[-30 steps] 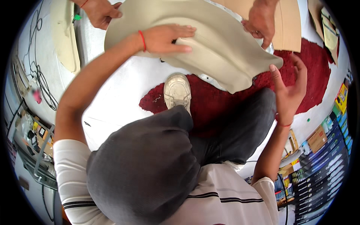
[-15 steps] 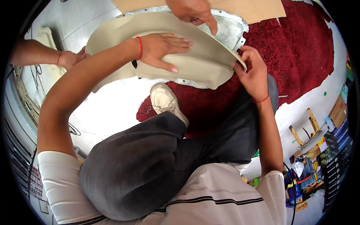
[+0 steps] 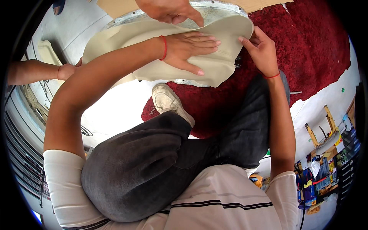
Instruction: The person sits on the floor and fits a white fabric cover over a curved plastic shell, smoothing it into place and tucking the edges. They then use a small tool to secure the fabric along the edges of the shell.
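A pale beige, leather-like sheet (image 3: pixel 226 32) lies over a grey metal panel (image 3: pixel 214 7), whose far rim and a bit of near edge show. My left hand (image 3: pixel 189 51) rests flat on the sheet's middle, fingers stretched toward the right. At the sheet's right end, my right hand (image 3: pixel 264 50) pinches the edge between thumb and fingers. Another person's hand (image 3: pixel 172 9) hangs over the far side with one finger pointing down at the sheet. Beside the sheet's left end is a second hand (image 3: pixel 68 71) of that person, its fingertips partly hidden.
Under the panel's right side spreads a dark red shaggy rug (image 3: pixel 306 57). Cardboard (image 3: pixel 264 4) lies at the far edge. My shoe (image 3: pixel 166 99) and bent knees are just in front. A yellow-legged object (image 3: pixel 322 130) and piled packages (image 3: pixel 322 176) stand at right.
The sheet's right end has swung away from me and spread over the metal. My right hand went with it, and my left hand slid right. The pointing hand shifted left.
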Demonstrator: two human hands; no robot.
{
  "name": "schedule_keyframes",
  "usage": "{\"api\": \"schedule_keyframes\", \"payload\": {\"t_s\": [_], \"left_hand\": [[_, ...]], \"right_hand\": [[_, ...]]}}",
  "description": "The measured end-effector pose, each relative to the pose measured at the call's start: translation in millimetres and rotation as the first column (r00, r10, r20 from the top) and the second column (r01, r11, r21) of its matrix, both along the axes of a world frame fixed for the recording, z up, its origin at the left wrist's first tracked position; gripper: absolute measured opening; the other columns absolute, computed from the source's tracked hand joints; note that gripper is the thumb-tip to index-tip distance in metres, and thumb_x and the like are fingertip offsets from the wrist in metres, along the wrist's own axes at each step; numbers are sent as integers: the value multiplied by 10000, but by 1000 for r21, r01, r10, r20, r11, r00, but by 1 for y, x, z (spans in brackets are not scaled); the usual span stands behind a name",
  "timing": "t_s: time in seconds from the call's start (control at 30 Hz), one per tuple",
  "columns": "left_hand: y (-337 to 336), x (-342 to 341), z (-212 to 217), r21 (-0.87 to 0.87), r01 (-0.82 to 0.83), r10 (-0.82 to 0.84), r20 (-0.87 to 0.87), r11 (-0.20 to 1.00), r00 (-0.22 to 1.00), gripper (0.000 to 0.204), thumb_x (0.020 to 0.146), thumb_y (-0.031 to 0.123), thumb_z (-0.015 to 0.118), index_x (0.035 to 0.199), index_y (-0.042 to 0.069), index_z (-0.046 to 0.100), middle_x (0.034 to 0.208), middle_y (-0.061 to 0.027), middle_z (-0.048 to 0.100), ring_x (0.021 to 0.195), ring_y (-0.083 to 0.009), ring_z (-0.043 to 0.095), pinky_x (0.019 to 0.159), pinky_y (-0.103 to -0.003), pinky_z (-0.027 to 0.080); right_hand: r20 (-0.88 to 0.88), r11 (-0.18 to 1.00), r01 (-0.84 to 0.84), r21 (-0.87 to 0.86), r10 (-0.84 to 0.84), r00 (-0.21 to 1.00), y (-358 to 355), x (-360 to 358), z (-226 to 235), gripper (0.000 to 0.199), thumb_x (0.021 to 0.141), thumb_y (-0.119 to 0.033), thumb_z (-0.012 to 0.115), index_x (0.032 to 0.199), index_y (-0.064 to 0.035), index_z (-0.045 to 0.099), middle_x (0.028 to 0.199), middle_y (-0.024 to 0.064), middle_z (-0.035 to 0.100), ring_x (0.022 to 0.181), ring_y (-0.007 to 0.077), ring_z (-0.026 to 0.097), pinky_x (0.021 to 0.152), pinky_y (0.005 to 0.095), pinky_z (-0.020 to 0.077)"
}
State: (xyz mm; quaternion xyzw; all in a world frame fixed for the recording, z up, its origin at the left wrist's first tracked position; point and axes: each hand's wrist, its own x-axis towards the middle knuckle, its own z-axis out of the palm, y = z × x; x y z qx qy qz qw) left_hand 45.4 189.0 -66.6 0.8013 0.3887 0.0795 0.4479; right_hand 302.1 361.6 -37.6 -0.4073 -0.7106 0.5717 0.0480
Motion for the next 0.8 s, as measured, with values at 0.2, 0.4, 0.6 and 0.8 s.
{"api": "schedule_keyframes", "payload": {"t_s": [0.2,0.4,0.6,0.8], "left_hand": [[4,24,-17,-52,-133,141,207,990,968,925,1051,612,563,1722,65,236,1801,-144,196,1679,-319,101,1355,-511,119],[11,32,-4,57,-202,200,39,978,979,894,1071,626,522,1717,69,255,1802,-128,203,1678,-300,120,1357,-508,113],[-37,-41,8,-59,-91,85,-98,994,992,825,1086,603,493,1685,57,339,1796,-119,227,1677,-299,124,1361,-517,90],[-30,-37,6,6,-124,124,-115,992,986,851,1086,682,408,1661,55,387,1798,-85,225,1676,-270,125,1370,-490,92]], "right_hand": [[17,986,-70,154,68,998,-3,5,-10,162,977,-120,757,1020,0,656,828,161,725,710,136,663,663,348,532],[40,970,-97,225,90,995,1,6,-12,188,948,-117,769,977,7,632,783,162,679,655,231,651,634,366,522],[8,918,-192,348,202,979,25,-10,0,288,886,-140,816,1075,27,677,1065,154,726,891,274,710,824,382,580],[147,915,-360,180,337,930,48,-71,25,340,885,-134,844,1158,-4,687,1288,145,729,1128,257,704,1037,366,537]]}}
